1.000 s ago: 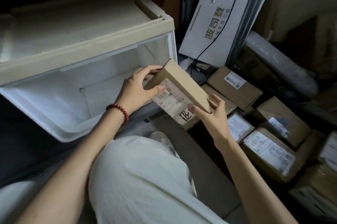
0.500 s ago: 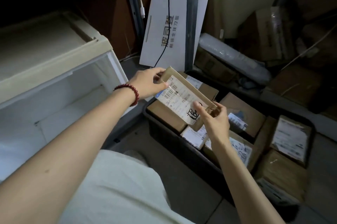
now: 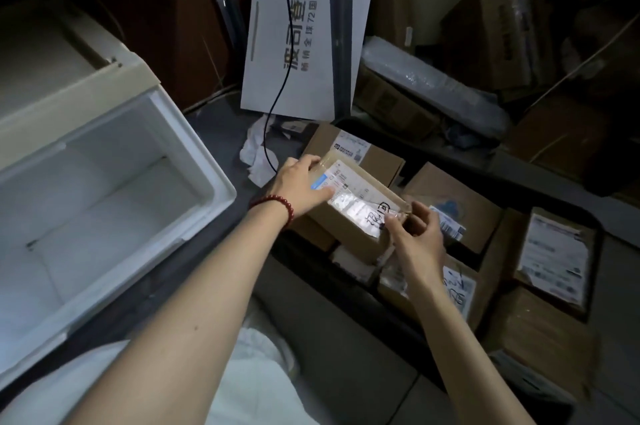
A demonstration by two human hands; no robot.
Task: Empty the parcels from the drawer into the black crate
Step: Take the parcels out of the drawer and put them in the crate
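While the left hand (image 3: 300,189) is gripping one end of the flat brown cardboard parcel (image 3: 360,208), the right hand (image 3: 417,239) is pinching its opposite corner above the black plastic crate (image 3: 450,156); the white plastic drawer (image 3: 221,187) is sitting open to their left.

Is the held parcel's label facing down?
No, the label faces up toward the camera, with the left hand and right hand holding the parcel by its ends.
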